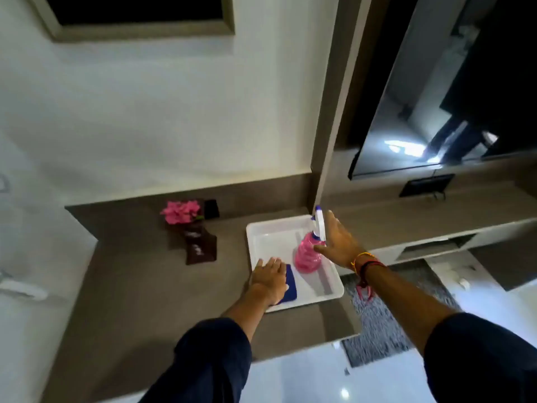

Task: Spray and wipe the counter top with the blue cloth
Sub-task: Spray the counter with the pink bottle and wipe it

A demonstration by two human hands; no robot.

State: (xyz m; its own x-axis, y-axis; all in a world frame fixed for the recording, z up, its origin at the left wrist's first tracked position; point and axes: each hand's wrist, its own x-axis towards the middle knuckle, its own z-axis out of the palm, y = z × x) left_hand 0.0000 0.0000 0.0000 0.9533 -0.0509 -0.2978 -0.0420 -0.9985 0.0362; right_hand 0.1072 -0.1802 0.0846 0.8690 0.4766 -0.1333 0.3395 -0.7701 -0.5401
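I see the left hand [268,279] flat, fingers spread, on the blue cloth [290,286] in the white tray [270,234]; the right hand [338,242], open, touches the pink spray bottle [308,254] between the hands.

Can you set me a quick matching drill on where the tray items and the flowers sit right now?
Things:
1. blue cloth
2. pink spray bottle
3. pink flowers
4. white tray

Places:
A. far back of the counter top, left of the tray
B. near left part of the tray, under the left hand
C. upright in the tray, beside the open right hand
D. flat on the brown counter top

Pairs: 1-B, 2-C, 3-A, 4-D
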